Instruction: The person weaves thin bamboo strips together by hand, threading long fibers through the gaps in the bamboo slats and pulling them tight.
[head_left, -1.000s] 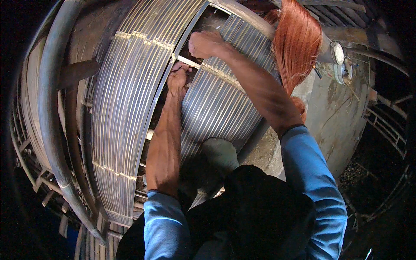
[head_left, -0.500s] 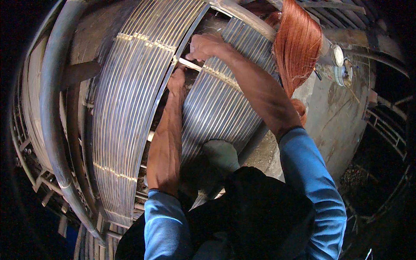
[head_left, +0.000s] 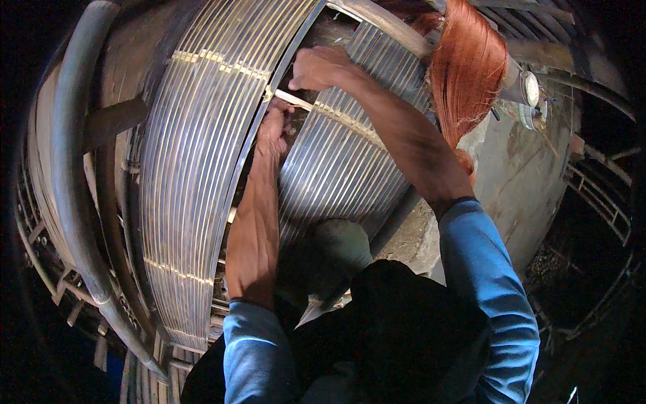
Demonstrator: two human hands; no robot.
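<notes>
Two panels of thin, pale-edged slats lie side by side, a long slatted panel [head_left: 195,155] on the left and a shorter slatted panel [head_left: 343,168] on the right. A pale wooden crosspiece [head_left: 294,99] bridges the dark gap between them. My left hand [head_left: 274,124] is in that gap, just below the crosspiece, its fingers curled near the long panel's edge. Above the crosspiece is my right hand [head_left: 319,68], closed with its fingers bent downward. Whatever either hand grips is too small or hidden to make out.
Reddish-brown fibre [head_left: 468,74] hangs in a thick bundle at the upper right, over a rounded beam [head_left: 383,23]. A thick curved pole [head_left: 70,148] runs down the left side. Right of the panels is a grey floor [head_left: 515,175] with a round white container [head_left: 531,111].
My left hand has shifted slightly and its fingers have moved toward the right below the crosspiece. My right hand has moved slightly up, staying closed. The view has tilted a little.
</notes>
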